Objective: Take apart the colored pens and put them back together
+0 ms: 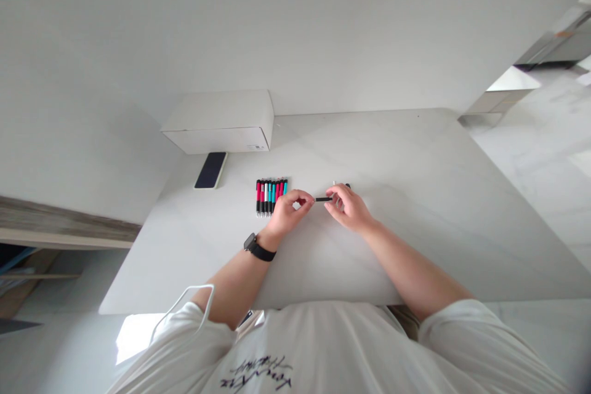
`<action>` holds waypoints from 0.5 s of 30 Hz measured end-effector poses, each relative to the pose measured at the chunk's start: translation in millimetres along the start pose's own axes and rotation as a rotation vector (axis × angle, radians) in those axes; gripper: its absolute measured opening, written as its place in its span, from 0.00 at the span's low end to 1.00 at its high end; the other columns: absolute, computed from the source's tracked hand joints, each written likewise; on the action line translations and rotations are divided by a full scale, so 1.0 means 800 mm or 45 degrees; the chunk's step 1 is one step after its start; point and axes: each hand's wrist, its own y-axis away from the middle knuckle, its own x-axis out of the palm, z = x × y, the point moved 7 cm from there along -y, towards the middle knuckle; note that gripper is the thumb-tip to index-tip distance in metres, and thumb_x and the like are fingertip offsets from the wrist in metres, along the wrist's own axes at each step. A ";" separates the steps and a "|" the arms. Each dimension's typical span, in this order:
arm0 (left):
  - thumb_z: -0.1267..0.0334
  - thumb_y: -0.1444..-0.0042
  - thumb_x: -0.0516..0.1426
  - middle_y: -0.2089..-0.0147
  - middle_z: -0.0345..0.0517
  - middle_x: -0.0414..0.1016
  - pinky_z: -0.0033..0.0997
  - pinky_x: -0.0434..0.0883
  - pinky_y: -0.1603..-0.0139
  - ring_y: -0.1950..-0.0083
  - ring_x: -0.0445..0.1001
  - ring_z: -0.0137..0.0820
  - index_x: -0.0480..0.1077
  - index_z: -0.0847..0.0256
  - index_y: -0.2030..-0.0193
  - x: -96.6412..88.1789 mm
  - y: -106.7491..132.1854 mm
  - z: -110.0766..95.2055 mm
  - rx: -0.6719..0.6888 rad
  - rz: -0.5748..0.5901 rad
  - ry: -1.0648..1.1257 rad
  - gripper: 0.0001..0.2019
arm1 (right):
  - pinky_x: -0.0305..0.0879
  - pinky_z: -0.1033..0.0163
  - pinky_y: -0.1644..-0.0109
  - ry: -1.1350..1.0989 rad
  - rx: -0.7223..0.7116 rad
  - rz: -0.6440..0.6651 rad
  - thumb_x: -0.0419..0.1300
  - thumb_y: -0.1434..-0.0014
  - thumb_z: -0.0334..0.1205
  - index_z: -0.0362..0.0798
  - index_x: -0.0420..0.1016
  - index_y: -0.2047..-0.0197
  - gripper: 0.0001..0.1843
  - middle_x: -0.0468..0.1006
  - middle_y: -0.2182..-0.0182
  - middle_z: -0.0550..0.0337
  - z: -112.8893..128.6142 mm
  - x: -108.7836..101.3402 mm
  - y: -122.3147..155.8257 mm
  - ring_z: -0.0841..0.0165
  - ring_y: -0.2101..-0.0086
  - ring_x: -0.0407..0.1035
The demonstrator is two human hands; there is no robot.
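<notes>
Between my two hands lies a short, dark pen part (324,199), held level just above the table. My left hand (290,210), a black watch on its wrist, pinches the pointed left end with thumb and finger. At the other end, the fingers of my right hand (349,208) are closed around the part and hide some of it. Several pens (266,196) with red, white and turquoise barrels and black grips stand side by side in a row left of my left hand, which covers some of them. A small black piece (348,185) shows behind my right hand.
A white box (221,123) stands against the wall at the back left of the pale table (415,166). In front of it lies a phone (211,170) with a dark screen. The table's right edge slopes down towards the floor side.
</notes>
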 end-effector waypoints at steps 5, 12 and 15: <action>0.55 0.34 0.62 0.59 0.47 0.81 0.33 0.76 0.57 0.59 0.79 0.32 0.79 0.58 0.57 0.001 0.000 0.000 0.007 0.010 -0.027 0.09 | 0.74 0.58 0.60 0.002 -0.020 0.008 0.58 0.31 0.42 0.56 0.72 0.51 0.07 0.77 0.57 0.55 0.003 0.002 -0.001 0.64 0.63 0.74; 0.59 0.37 0.64 0.53 0.48 0.80 0.32 0.76 0.59 0.58 0.78 0.32 0.76 0.55 0.47 0.002 -0.003 -0.012 0.109 0.064 -0.150 0.12 | 0.73 0.57 0.58 0.172 -0.010 -0.052 0.59 0.30 0.42 0.56 0.77 0.52 0.07 0.78 0.57 0.56 -0.001 -0.011 -0.004 0.66 0.68 0.71; 0.61 0.37 0.64 0.48 0.50 0.78 0.34 0.76 0.57 0.54 0.78 0.34 0.75 0.53 0.43 0.007 -0.002 -0.023 0.182 0.112 -0.232 0.16 | 0.73 0.56 0.53 0.229 -0.079 -0.009 0.60 0.31 0.40 0.57 0.78 0.50 0.08 0.78 0.54 0.55 0.000 -0.008 -0.003 0.63 0.61 0.75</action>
